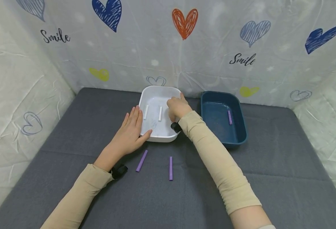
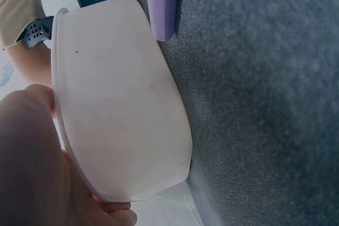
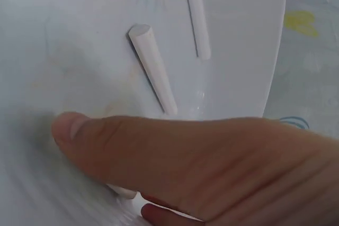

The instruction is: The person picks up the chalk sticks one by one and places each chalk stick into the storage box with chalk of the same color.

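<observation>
A big white sheet [image 1: 168, 54] with painted hearts hangs behind and beside a gray table [image 1: 70, 127]. The sheet wraps around the table from 9 o'clock over 12 to 3 o'clock.

On the table, two tubs stand side by side near the back. The white tub [image 1: 153, 93] is in the middle. The blue tub [image 1: 240, 127] is just beside it, at 3 o'clock from it. They are very close, but the pictures do not show if they touch.

Two arms in tan sleeves reach in from 6 o'clock. The left hand [image 1: 130, 132] lies flat against the white tub's left wall, at 9 o'clock of the tub. Its fingers are straight and its thumb lies along the near rim. In the left wrist view the palm [image 2: 32, 162] presses on the tub's outer wall [image 2: 116, 104]. The right hand [image 1: 177, 108] reaches over the right rim and down into the white tub. Its fingers are curled. In the right wrist view a little white end shows under the thumb [image 3: 159, 146], but it cannot be told if the hand grips a stick.

Two white sticks [image 1: 146, 112] lie in the white tub, side by side and apart, pointing to 12 o'clock. The right hand is just beside the right one [image 1: 160, 113]. One purple stick [image 1: 229, 117] lies in the blue tub, near its right wall.

Two more purple sticks lie on the table at 6 o'clock of the white tub. The left one [image 1: 141, 160] tilts toward 1 o'clock. The right one [image 1: 171, 168] points straight to 12 o'clock.
</observation>
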Motion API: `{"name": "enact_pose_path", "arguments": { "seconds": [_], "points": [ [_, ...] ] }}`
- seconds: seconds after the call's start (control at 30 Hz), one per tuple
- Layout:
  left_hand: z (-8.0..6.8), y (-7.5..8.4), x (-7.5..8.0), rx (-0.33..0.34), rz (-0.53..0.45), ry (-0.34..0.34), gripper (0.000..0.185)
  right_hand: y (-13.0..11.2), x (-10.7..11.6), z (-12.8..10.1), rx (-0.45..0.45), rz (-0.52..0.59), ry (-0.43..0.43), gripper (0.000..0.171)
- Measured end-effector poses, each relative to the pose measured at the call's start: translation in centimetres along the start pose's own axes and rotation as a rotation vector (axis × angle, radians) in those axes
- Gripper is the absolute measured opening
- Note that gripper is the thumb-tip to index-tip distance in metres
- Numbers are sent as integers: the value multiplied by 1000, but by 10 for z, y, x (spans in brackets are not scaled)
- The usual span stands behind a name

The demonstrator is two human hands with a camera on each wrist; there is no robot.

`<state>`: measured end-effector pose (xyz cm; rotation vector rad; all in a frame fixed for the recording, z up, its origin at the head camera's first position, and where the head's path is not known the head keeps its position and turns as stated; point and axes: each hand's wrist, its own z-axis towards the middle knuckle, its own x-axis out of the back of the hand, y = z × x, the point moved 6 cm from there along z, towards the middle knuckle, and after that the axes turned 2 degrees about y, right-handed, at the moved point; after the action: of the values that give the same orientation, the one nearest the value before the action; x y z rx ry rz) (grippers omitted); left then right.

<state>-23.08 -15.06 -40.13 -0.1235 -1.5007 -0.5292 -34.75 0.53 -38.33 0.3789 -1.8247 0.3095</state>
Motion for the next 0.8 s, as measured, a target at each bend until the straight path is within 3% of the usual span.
{"name": "enact_pose_path", "arguments": {
  "seconds": [0.17, 0.4, 0.8],
  "points": [
    [0, 0, 1, 3, -7, -2, 87, 1, 4, -4, -1, 73, -29, 51],
    [0, 0, 1, -6, 7, 6, 88, 6, 12, -15, -36, 223, -102, 70],
    [-1, 0, 1, -12, 0, 13, 88, 0, 31, -38, 70, 212, -93, 72]
  ]
}}
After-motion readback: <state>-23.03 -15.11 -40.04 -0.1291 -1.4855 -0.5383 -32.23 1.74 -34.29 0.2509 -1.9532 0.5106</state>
